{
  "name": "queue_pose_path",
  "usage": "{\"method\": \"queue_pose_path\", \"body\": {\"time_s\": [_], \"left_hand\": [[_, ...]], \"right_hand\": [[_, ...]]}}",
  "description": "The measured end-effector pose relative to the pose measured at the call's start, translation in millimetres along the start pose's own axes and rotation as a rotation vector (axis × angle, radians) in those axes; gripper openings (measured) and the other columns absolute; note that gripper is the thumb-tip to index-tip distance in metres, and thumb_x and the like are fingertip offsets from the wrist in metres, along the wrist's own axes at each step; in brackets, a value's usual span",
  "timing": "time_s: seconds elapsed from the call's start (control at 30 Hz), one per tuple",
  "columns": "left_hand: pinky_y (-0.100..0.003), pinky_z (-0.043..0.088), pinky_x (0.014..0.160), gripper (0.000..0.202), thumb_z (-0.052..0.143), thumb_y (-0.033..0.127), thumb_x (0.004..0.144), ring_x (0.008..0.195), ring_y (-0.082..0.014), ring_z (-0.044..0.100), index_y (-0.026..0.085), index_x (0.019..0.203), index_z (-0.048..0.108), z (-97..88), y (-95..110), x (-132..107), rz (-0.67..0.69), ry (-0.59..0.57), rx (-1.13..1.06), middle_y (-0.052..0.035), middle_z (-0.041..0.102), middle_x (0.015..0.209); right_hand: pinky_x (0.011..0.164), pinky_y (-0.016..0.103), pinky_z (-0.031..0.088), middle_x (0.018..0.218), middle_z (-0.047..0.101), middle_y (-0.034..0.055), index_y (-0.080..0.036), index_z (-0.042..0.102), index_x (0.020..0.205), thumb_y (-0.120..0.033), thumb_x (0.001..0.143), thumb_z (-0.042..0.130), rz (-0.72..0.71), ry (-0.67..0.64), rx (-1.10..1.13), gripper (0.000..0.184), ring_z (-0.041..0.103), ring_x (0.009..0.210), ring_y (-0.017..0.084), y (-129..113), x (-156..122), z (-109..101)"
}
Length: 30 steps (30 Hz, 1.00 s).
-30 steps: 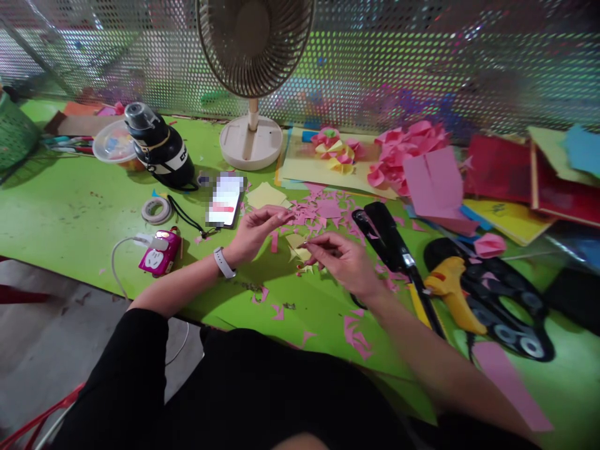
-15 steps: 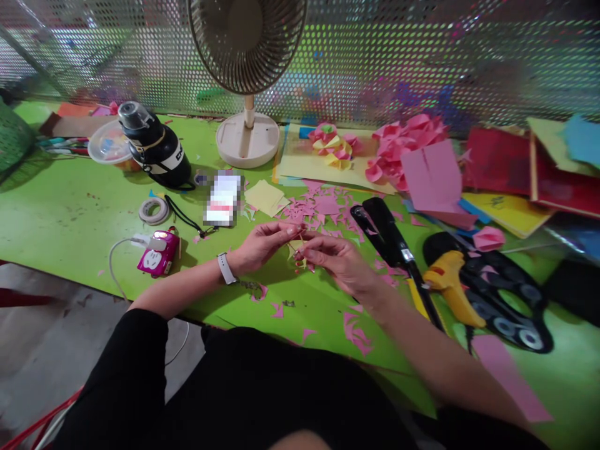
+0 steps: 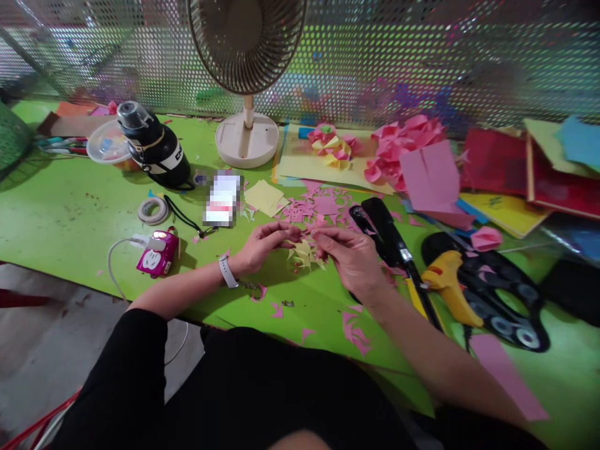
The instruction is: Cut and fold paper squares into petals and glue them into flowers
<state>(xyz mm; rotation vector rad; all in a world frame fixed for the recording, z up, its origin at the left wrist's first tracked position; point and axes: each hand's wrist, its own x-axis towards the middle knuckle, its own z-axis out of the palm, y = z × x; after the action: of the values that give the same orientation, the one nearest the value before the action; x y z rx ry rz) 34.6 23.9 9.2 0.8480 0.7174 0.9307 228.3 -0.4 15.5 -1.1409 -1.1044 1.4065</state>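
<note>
My left hand (image 3: 268, 245) is over the middle of the green table, thumb and fingers pinched together; what they hold, if anything, is too small to tell. Close by on the right, my right hand (image 3: 350, 261) is also in a pinch, and its grip is hidden by the fingers. A small pink piece (image 3: 320, 220) shows just above the right fingertips; I cannot tell whether it is held. Below and between the hands lie yellow paper scraps (image 3: 304, 253). Pink paper scraps (image 3: 304, 205) are scattered beyond my fingers, beside a stack of pale yellow paper squares (image 3: 266, 199).
A fan (image 3: 246, 144), black bottle (image 3: 157, 153), phone (image 3: 224, 199), tape roll (image 3: 153, 210) and pink plug adapter (image 3: 157, 253) stand left and behind. To the right are a black long-handled tool (image 3: 387, 231), a yellow glue gun (image 3: 452, 284) and folded pink paper pieces (image 3: 407, 144).
My hands have drawn slightly apart, the right one moving right. A thin strip seen between the fingertips no longer shows there, and the yellow scraps below are more exposed.
</note>
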Motion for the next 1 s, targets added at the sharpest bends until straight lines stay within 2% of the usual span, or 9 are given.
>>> {"method": "queue_pose_path", "body": {"time_s": [0.13,0.33,0.43,0.5,0.57,0.67,0.87,1.0], "left_hand": [[-0.036,0.054,0.088,0.034,0.080,0.038,0.076,0.094,-0.0201,0.070,0.014,0.100,0.075,0.7,-1.2,-3.4,0.030,-0.056,0.155,-0.0109,0.075,0.103],[-0.030,0.057,0.080,0.033,0.080,0.041,0.075,0.080,-0.0140,0.070,0.014,0.092,0.076,2.0,-5.0,-2.7,0.070,-0.040,0.166,-0.0078,0.076,0.092],[-0.028,0.057,0.077,0.032,0.080,0.041,0.075,0.081,-0.0138,0.070,0.014,0.092,0.076,0.8,-4.3,-0.2,0.093,0.000,0.132,-0.0074,0.075,0.091],[-0.028,0.057,0.076,0.031,0.081,0.040,0.074,0.082,-0.0140,0.070,0.015,0.093,0.076,-0.1,-2.7,1.3,0.112,0.042,0.121,-0.0072,0.075,0.091],[-0.026,0.056,0.073,0.031,0.081,0.040,0.073,0.081,-0.0135,0.069,0.016,0.093,0.076,-0.8,-0.9,2.4,0.123,0.074,0.125,-0.0066,0.075,0.090],[-0.024,0.054,0.069,0.032,0.081,0.041,0.073,0.077,-0.0119,0.067,0.016,0.093,0.077,-1.1,0.9,3.0,0.119,0.084,0.153,-0.0060,0.075,0.088],[-0.023,0.053,0.067,0.033,0.079,0.045,0.074,0.070,-0.0099,0.063,0.016,0.089,0.077,-1.1,1.6,2.5,0.155,0.051,0.235,-0.0048,0.073,0.083],[-0.025,0.054,0.072,0.031,0.080,0.041,0.075,0.076,-0.0113,0.065,0.016,0.092,0.078,-2.8,2.5,2.6,0.144,0.001,0.245,-0.0066,0.073,0.091]], "right_hand": [[0.051,0.030,0.056,0.089,0.075,0.0031,-0.030,0.079,0.088,-0.038,0.077,0.080,-0.019,0.021,-0.063,0.014,0.062,0.058,0.013,2.2,1.5,-1.4],[0.055,0.029,0.056,0.089,0.075,0.0013,-0.030,0.078,0.090,-0.037,0.080,0.077,-0.054,0.017,-0.111,0.012,0.067,0.064,0.014,3.5,2.2,1.5],[0.052,0.027,0.055,0.099,0.074,0.0017,-0.031,0.078,0.089,-0.036,0.080,0.077,-0.160,0.062,-0.169,0.011,0.068,0.069,0.015,1.3,1.7,-0.2],[0.050,0.028,0.054,0.092,0.073,0.0024,-0.030,0.078,0.092,-0.036,0.082,0.076,-0.257,0.092,-0.279,0.012,0.066,0.065,0.015,-0.5,0.3,-1.9],[0.047,0.029,0.053,0.082,0.073,0.0027,-0.029,0.077,0.097,-0.039,0.085,0.072,-0.303,0.060,-0.403,0.017,0.063,0.057,0.015,-1.6,-1.7,-3.0],[0.044,0.030,0.050,0.076,0.072,0.0027,-0.028,0.077,0.102,-0.042,0.089,0.067,-0.291,-0.024,-0.502,0.022,0.059,0.049,0.014,-1.8,-3.8,-3.0],[0.049,0.031,0.048,0.076,0.070,0.0037,-0.026,0.077,0.101,-0.043,0.093,0.061,-0.351,-0.055,-0.622,0.025,0.059,0.057,0.017,-2.6,-1.5,-1.7],[0.054,0.033,0.049,0.078,0.069,0.0052,-0.026,0.077,0.100,-0.042,0.094,0.059,-0.401,-0.074,-0.668,0.025,0.061,0.063,0.019,-3.7,1.0,-2.5]]}}
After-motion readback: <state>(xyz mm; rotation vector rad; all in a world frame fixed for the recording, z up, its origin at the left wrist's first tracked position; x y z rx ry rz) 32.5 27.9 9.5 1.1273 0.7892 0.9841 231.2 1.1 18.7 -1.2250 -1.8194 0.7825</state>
